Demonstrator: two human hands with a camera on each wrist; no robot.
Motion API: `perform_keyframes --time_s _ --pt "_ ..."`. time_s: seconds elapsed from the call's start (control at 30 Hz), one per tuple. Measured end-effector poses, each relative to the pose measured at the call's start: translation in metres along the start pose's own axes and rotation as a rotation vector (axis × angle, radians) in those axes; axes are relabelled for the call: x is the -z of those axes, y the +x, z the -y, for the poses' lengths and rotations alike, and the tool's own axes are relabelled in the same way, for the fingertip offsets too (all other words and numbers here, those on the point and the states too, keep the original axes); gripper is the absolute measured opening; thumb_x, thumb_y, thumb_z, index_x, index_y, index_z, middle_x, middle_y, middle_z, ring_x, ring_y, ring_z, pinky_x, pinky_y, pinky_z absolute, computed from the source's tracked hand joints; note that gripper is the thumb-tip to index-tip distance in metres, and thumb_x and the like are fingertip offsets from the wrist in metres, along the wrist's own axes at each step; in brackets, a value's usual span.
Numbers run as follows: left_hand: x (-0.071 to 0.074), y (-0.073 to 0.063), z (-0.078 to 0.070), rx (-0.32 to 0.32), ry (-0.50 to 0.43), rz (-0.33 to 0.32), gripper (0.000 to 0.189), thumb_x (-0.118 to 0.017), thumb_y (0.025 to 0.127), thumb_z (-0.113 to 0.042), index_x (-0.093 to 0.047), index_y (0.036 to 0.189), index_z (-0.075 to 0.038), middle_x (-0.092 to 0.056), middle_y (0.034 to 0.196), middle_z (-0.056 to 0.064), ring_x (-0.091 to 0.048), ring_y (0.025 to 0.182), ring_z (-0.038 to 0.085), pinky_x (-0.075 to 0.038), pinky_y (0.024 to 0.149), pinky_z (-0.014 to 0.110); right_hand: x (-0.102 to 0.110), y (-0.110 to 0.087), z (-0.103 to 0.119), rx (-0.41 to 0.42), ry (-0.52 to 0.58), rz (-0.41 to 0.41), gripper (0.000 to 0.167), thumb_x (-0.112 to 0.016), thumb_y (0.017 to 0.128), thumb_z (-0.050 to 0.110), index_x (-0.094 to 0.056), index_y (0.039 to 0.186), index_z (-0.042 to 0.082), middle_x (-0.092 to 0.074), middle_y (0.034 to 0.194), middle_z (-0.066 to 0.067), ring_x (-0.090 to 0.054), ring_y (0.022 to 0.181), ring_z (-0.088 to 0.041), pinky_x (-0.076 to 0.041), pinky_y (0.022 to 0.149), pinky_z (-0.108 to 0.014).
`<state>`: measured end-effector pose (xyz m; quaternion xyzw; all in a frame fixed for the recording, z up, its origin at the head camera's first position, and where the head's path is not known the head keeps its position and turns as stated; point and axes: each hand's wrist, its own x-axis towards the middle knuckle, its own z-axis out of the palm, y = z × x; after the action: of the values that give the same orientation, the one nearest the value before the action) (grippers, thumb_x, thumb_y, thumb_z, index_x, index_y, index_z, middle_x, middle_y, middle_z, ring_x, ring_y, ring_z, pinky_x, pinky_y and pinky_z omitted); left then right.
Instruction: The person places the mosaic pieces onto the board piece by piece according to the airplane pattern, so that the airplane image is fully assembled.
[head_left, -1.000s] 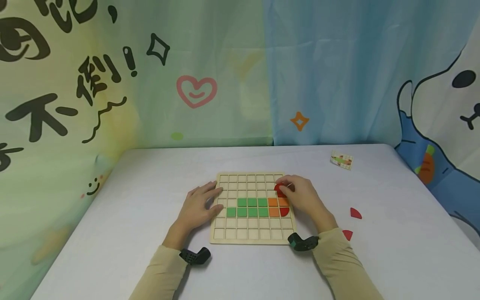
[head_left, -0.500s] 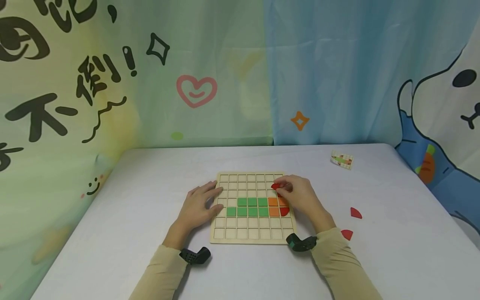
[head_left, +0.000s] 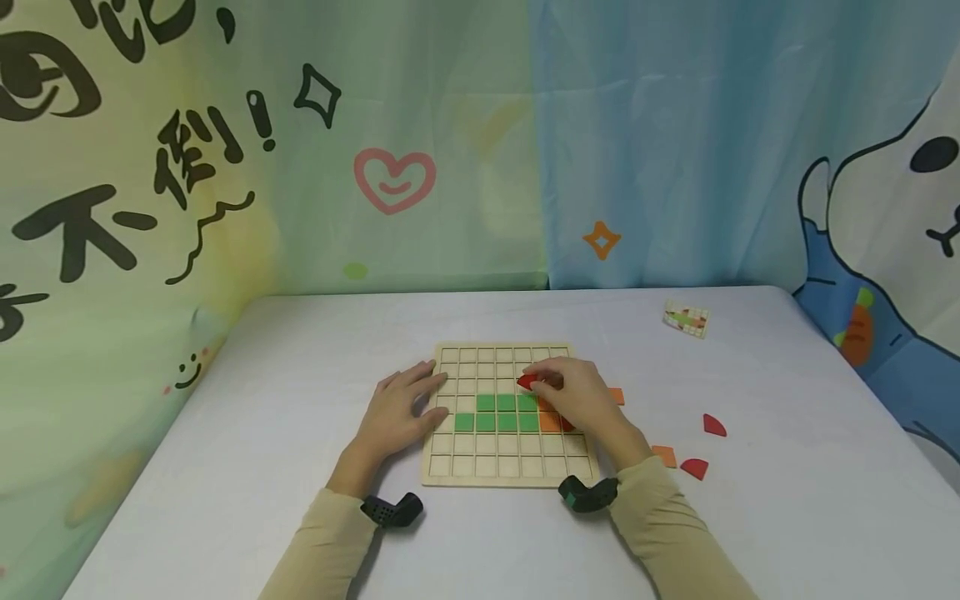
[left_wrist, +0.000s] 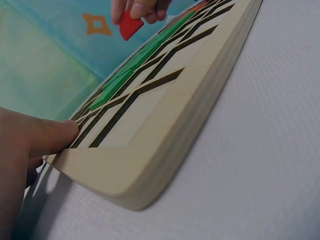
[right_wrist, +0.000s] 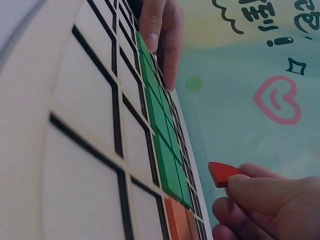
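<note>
A wooden grid board (head_left: 510, 468) lies on the table, with green square tiles (head_left: 506, 422) and orange tiles (head_left: 550, 422) set in its middle rows. My left hand (head_left: 401, 412) rests on its left edge; in the left wrist view the thumb (left_wrist: 55, 135) lies on the frame. Over the board's right half, my right hand (head_left: 581, 400) pinches a red quarter-round tile (head_left: 527, 382) between thumb and fingers. The right wrist view shows this red tile (right_wrist: 222, 175) held above the board surface. Part of the board's right side is hidden under the right hand.
Right of the board lie two loose red quarter-round tiles, one farther off (head_left: 714, 425) and one nearer (head_left: 694, 468). Loose orange tiles (head_left: 664, 456) peek out beside the right forearm. A small patterned card (head_left: 686, 319) lies near the table's back edge.
My right hand has moved left across the board, carrying the red tile toward the green ones. Orange tiles right of the board have come into sight. The left hand has stayed still.
</note>
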<state>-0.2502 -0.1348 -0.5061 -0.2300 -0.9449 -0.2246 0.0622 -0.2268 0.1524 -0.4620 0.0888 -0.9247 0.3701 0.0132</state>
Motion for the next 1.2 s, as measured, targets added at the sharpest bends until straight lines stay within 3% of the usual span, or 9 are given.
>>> perform_keyframes --time_s 0.33,0.6,0.83,1.2 --pt "0.005 -0.001 0.0 0.004 -0.008 -0.002 0.057 -0.058 0.085 -0.049 -0.057 0.133 -0.017 -0.045 0.147 0.005 -0.038 0.139 0.024 -0.026 0.114 0.051 -0.013 0.006 0.022 0.068 0.018 0.037 0.019 -0.068 0.088 0.019 -0.071 0.107 0.021 -0.069 0.093 0.004 -0.059 0.079 -0.01 -0.05 0.071 -0.026" --pt "0.005 -0.001 0.001 0.014 -0.02 0.007 0.056 -0.057 0.086 -0.048 -0.056 0.133 -0.017 -0.045 0.148 0.005 -0.036 0.14 0.023 -0.024 0.115 0.052 -0.025 0.014 0.036 0.041 0.021 0.083 0.016 -0.068 0.088 0.022 -0.07 0.104 0.025 -0.068 0.091 0.008 -0.058 0.078 -0.009 -0.049 0.068 -0.025" --pt "0.0 0.0 0.0 0.017 -0.02 0.013 0.055 -0.059 0.085 -0.045 -0.056 0.133 -0.019 -0.044 0.148 0.003 -0.036 0.14 0.022 -0.024 0.115 0.051 -0.039 0.024 0.039 0.073 0.025 0.103 0.011 -0.068 0.088 0.022 -0.069 0.099 0.023 -0.068 0.089 0.009 -0.054 0.074 -0.01 -0.046 0.067 -0.025" --pt "0.002 0.0 0.0 0.014 -0.004 0.012 0.054 -0.06 0.085 -0.043 -0.057 0.133 -0.019 -0.044 0.148 0.003 -0.037 0.139 0.022 -0.025 0.115 0.05 -0.051 0.028 0.041 0.059 0.007 0.138 0.008 -0.07 0.087 0.021 -0.069 0.094 0.024 -0.068 0.087 0.01 -0.054 0.074 -0.008 -0.047 0.068 -0.025"
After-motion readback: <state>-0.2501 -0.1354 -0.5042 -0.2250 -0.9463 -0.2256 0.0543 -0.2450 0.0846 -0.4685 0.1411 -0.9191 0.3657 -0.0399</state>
